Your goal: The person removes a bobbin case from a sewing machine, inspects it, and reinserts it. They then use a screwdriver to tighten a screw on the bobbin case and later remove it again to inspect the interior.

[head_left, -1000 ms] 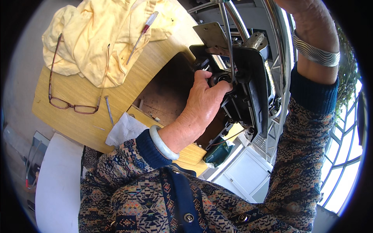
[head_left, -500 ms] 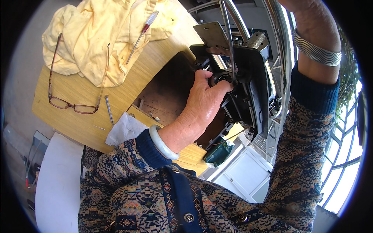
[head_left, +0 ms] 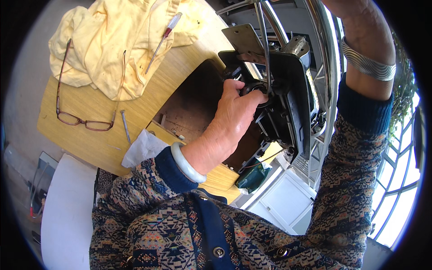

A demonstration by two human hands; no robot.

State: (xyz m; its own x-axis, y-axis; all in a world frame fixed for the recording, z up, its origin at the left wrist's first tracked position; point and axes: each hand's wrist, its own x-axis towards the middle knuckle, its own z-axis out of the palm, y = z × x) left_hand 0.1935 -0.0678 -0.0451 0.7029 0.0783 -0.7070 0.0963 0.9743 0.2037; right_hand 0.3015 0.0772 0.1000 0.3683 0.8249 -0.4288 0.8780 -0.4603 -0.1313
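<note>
A black sewing machine head [head_left: 292, 96] is tipped back out of the opening in a wooden table, its underside with rods and levers facing me. My left hand [head_left: 234, 105], a pale bangle at its wrist, reaches over the opening. Its thumb and fingers close around a round dark part [head_left: 254, 87] on that underside. Beside the fingertips runs a long thin metal rod [head_left: 267, 54]. My right arm is raised on the far right, and only the base of my right hand [head_left: 351, 6] shows at the top edge. Its fingers are out of the picture.
On the wooden table [head_left: 90, 146] lie a yellow cloth [head_left: 99, 49], a screwdriver [head_left: 163, 40], eyeglasses [head_left: 96, 126], a bolt-like metal piece [head_left: 125, 126] and white tissue [head_left: 143, 148]. Metal railings [head_left: 326, 49] stand behind the machine. A white cabinet [head_left: 285, 198] is at lower right.
My left hand has shifted very slightly left, its fingers still around the round part. The metal rod's lower end has moved slightly left as well.
</note>
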